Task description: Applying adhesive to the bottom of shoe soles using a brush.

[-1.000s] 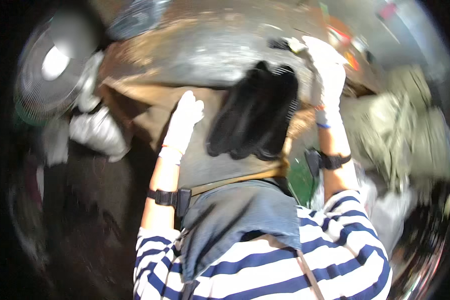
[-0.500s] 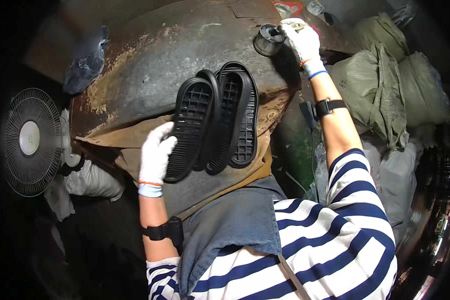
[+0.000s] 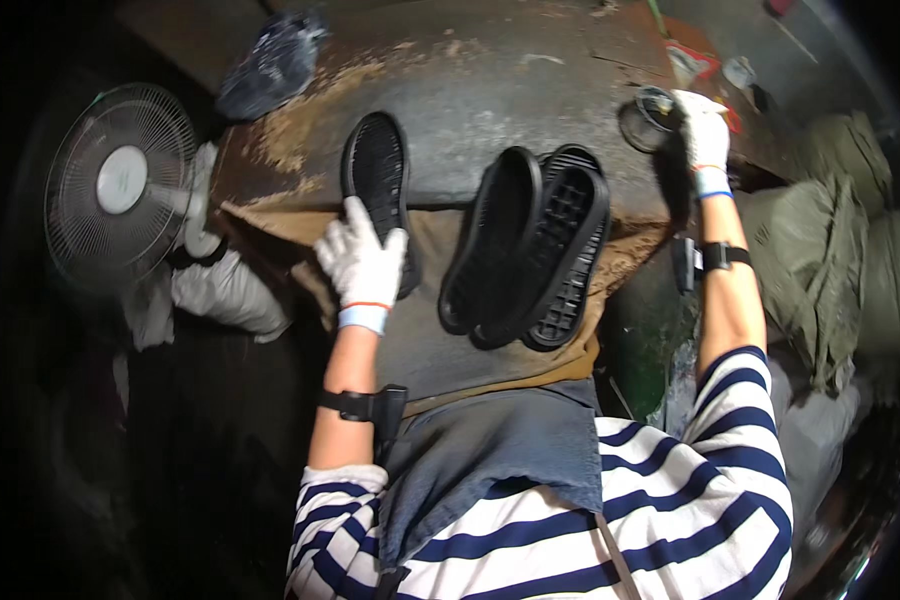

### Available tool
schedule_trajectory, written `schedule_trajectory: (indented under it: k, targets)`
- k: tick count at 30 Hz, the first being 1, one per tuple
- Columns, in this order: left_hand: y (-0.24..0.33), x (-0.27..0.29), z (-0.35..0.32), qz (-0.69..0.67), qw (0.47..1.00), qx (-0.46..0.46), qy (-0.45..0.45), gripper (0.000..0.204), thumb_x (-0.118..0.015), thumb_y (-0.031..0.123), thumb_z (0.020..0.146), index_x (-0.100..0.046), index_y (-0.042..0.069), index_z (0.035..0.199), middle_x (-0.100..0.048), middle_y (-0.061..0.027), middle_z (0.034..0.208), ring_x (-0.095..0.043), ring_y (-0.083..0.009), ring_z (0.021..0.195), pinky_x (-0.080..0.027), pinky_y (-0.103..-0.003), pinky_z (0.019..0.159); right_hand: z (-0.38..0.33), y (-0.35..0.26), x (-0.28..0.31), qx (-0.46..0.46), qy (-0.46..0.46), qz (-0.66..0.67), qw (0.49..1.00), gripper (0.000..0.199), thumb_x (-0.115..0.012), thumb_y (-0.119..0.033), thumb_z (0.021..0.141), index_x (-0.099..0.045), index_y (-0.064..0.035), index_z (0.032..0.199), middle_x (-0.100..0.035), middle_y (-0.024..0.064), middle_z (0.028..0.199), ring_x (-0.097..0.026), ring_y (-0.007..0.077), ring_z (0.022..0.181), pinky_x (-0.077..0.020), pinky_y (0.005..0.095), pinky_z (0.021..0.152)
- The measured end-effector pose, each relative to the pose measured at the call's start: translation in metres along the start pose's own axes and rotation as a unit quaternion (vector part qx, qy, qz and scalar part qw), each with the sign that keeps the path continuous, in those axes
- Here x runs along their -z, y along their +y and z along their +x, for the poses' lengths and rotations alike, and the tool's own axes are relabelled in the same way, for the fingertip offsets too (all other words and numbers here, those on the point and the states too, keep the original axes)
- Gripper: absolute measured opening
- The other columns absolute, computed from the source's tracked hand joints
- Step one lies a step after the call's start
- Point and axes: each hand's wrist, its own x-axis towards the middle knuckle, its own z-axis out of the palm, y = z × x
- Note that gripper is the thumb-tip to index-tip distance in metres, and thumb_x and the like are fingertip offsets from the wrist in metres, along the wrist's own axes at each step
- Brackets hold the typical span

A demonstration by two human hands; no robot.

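Presently works at worktable (image 3: 470, 95), with overlapping black soles (image 3: 530, 255) right of left hand (image 3: 363, 265). Touches single black sole (image 3: 377, 160) across near edge with this nearer hand, thumb and fingers parted, long axis running away beyond fingertips; cannot tell hold. Has right hand (image 3: 706, 138) beside pot (image 3: 644, 128), grip unclear.

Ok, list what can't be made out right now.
All in the head view:
Single black sole: its lower part is partly covered by the left hand.
Overlapping black soles: those underneath are partly hidden by the upper ones.
Right hand: glare and the glove's back obscure its exact grip.
Dark container: contents too small and dark.
Green sacks: contents hidden by the material.
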Motion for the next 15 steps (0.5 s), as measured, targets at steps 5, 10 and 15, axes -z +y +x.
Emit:
schedule_trajectory:
  k: [5,10,15]
  targets:
    - [0.004,0.023,0.018,-0.329,0.925,0.143,-0.126,0.086,-0.074,0.015,0.089,-0.029,0.003,0.161,-0.061,-0.0300,0.133,-0.063,-0.0349,0.120,-0.047,-0.043,0.107,-0.005,0.014,0.011,-0.027,-0.008,0.000,1.000,0.031,-0.060,-0.001,0.086,-0.073,-0.0105,0.113,-0.074,0.0140,0.111,-0.071,0.0328,0.105,-0.0563,0.0400,0.092]
    - [-0.031,0.046,0.041,-0.794,0.494,0.254,-0.245,0.055,-0.058,0.005,0.095,-0.049,-0.004,0.149,-0.071,-0.0202,0.122,-0.073,-0.0259,0.103,-0.060,-0.038,0.092,-0.010,0.013,0.012,-0.071,0.100,0.180,0.976,0.034,-0.050,-0.010,0.099,-0.071,-0.0081,0.126,-0.073,0.0111,0.122,-0.068,0.0259,0.115,-0.0513,0.0361,0.104]
    - [-0.029,0.063,0.056,-0.894,0.173,0.207,-0.357,0.048,-0.059,0.019,0.097,-0.057,-0.004,0.140,-0.070,-0.0230,0.127,-0.073,-0.0368,0.106,-0.063,-0.048,0.090,-0.023,0.025,0.004,-0.109,0.091,0.192,0.971,0.033,-0.052,-0.015,0.100,-0.073,-0.0078,0.124,-0.074,0.0108,0.121,-0.070,0.0257,0.112,-0.0505,0.0361,0.104]
